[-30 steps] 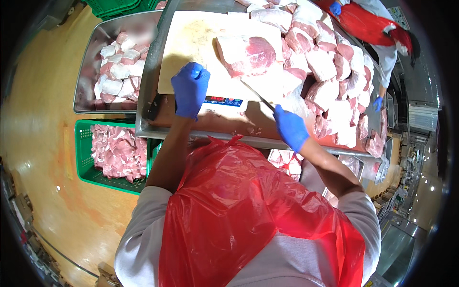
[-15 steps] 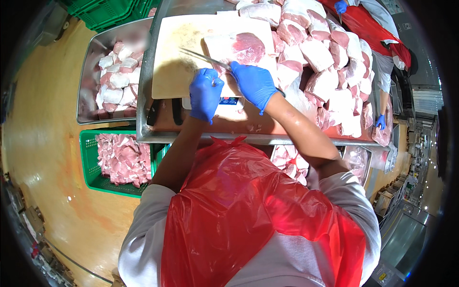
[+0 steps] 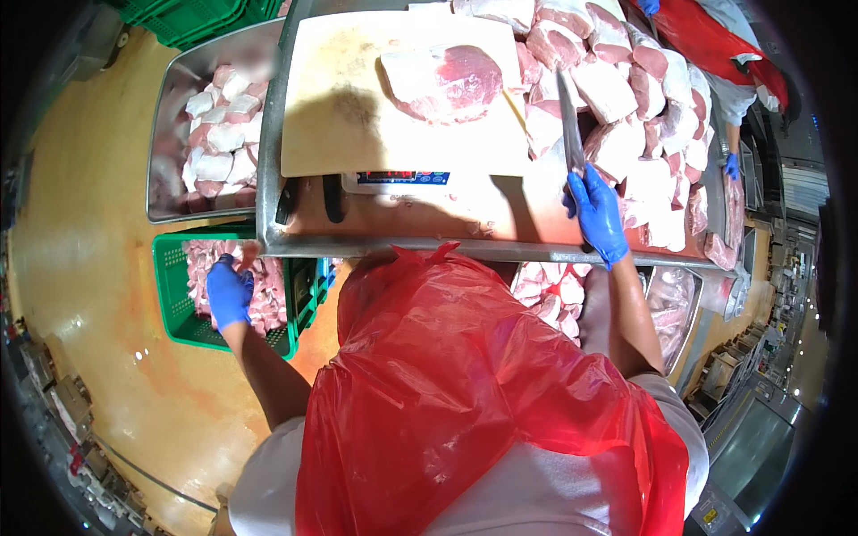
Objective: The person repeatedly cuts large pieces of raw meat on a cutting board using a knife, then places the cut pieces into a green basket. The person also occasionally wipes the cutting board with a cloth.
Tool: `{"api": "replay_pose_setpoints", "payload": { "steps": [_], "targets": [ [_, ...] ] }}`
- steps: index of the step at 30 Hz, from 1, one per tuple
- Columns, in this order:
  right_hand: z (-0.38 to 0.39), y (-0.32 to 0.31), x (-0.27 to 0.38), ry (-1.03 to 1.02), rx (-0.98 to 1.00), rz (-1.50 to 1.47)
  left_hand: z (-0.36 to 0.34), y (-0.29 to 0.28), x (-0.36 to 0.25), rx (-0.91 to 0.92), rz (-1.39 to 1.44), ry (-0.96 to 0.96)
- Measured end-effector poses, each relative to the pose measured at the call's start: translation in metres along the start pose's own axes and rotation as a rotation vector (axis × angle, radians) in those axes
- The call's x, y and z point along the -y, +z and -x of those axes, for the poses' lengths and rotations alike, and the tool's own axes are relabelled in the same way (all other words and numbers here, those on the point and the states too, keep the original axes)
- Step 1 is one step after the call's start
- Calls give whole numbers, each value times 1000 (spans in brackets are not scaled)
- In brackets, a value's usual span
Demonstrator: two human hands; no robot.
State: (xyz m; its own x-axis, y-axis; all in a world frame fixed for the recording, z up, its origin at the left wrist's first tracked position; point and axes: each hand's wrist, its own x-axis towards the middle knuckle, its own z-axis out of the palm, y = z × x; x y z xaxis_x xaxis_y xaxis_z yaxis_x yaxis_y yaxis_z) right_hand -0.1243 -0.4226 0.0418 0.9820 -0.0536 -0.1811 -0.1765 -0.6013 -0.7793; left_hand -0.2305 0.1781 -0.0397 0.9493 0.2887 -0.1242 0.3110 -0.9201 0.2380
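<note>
Left hand (image 3: 229,293) down in green crate (image 3: 175,314), fingers curled on a meat piece (image 3: 248,259). Right hand (image 3: 597,213) clenched on knife (image 3: 569,121), blade up over meat pile (image 3: 626,85). Farther: pork slab (image 3: 444,82) on board (image 3: 357,107).

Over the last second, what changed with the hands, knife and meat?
The left hand left the table and dropped to the green crate of meat. The right hand drew back, knife pointing away. The meat slab stays on the cutting board.
</note>
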Motion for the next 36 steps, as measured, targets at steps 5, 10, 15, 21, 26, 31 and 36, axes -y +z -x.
{"api": "replay_pose_setpoints", "payload": {
  "steps": [5, 10, 15, 21, 26, 31, 36],
  "targets": [
    [-41, 64, 49, 61, -12, -637, -113, -56, -163, -351, 607, 688],
    [-82, 111, 86, -2, -101, -540, -205, -24, -300, -58, 762, 908],
    [-116, 107, 81, -135, -115, -515, -187, -25, -296, 214, 636, 702],
    [-45, 91, 99, -60, -6, -342, -85, -2, -256, -230, 685, 741],
    [-10, 143, 83, -433, -70, 115, -72, 7, -281, -466, 613, 739],
    [-27, 152, 107, -476, -128, 189, -77, 24, -275, -448, 594, 677],
    [4, 125, 74, -381, 178, 450, -75, 35, -264, -450, 669, 641]
  ]
}}
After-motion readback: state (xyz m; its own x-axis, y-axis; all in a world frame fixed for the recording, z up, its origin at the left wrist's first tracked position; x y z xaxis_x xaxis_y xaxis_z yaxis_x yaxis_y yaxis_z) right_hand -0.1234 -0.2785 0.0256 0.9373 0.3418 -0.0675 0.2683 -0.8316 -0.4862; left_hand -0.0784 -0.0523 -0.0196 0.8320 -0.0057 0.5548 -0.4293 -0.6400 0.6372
